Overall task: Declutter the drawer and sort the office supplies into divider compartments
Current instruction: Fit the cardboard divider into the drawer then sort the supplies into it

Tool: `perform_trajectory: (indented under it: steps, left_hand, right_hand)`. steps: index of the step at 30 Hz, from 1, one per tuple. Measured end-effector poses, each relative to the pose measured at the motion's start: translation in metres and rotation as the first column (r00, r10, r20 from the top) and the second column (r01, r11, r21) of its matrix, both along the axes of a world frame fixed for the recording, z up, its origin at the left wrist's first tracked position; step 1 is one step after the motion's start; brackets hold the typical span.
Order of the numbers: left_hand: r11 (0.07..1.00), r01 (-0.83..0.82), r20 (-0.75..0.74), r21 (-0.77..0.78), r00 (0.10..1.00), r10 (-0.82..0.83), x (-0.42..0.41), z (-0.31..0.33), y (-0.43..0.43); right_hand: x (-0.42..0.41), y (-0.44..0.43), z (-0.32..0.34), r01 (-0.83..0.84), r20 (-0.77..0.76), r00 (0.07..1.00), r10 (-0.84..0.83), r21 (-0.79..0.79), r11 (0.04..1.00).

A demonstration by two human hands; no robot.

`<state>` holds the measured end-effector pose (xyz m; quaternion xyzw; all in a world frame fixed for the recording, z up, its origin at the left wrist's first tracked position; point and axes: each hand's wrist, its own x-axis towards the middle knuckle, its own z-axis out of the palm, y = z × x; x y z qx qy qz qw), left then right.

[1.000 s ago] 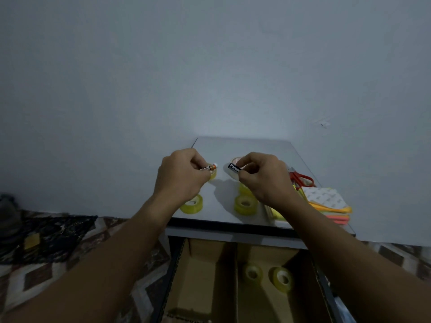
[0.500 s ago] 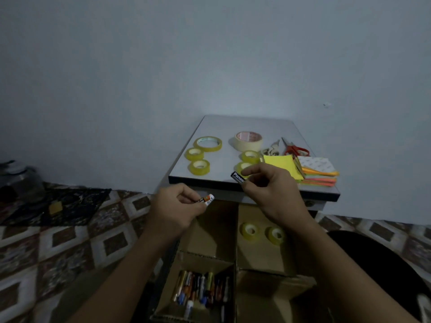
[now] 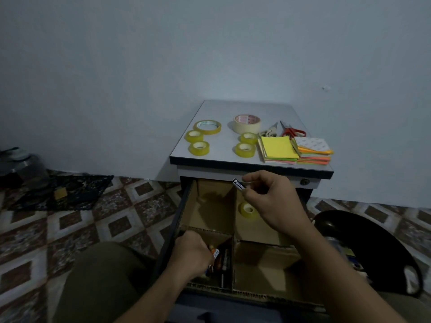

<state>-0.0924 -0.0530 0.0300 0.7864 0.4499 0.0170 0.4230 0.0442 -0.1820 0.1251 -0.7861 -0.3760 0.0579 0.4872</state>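
Sorting partway: batteries going into the drawer, most supplies on top.

Lower centre of the frame, the left grip (image 3: 193,251) is curled round an orange-tipped battery (image 3: 215,252), down in the near-left compartment of the drawer (image 3: 183,206), where a pile of batteries (image 3: 224,259) already lies. Right of it and higher, the right grip (image 3: 270,201) pinches a black battery (image 3: 239,184) above the cardboard dividers (image 3: 205,228), not yet set down. A lone tape roll (image 3: 248,209) sits in the far-right compartment. Above, on the worktop (image 3: 221,145), six tape rolls (image 3: 199,148), scissors (image 3: 292,131) and note pads (image 3: 278,150) wait unsorted, so I judge the larger share is left.
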Motion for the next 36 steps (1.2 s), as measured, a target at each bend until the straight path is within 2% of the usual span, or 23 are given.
perform_trajectory:
  steps: [8,11,18,23,27,30,33,36]
  left_hand:
    - [0.973,0.110,-0.212,0.205,0.975,-0.065,0.013,-0.003,-0.008]
    - [0.967,0.120,-0.223,0.223,0.972,-0.070,0.015,-0.003,-0.007]
    - [0.983,0.076,-0.091,0.168,0.994,-0.061,0.009,-0.005,0.004]
    - [0.934,0.271,-0.049,0.232,0.963,-0.267,-0.003,0.012,0.007]
    - [0.893,0.320,0.135,0.317,0.916,-0.376,-0.017,0.032,0.026]
    - [0.868,0.270,0.168,0.416,0.916,-0.365,-0.020,0.028,0.055]
    - [0.919,0.229,0.197,0.321,0.933,-0.302,-0.016,0.024,0.078]
    - [0.969,0.127,0.321,0.212,0.927,-0.192,-0.011,0.021,0.087]
  right_hand:
    - [-0.008,-0.001,-0.009,-0.003,-0.010,1.000,0.003,-0.029,1.000]
    - [-0.011,-0.001,-0.015,0.003,0.003,1.000,-0.003,-0.051,0.999]
    - [-0.011,-0.007,-0.025,-0.029,0.032,0.999,0.031,-0.041,0.999]
    - [-0.013,-0.010,-0.027,-0.124,-0.035,0.992,0.122,-0.051,0.991]
    - [-0.017,-0.009,-0.031,-0.158,-0.101,0.984,0.148,-0.094,0.983]
    - [-0.026,-0.004,-0.034,-0.188,-0.130,0.976,0.172,-0.123,0.975]
    - [-0.037,0.003,-0.039,-0.276,-0.209,0.949,0.234,-0.198,0.941]
    - [-0.049,0.010,-0.046,-0.392,-0.259,0.911,0.321,-0.297,0.871]
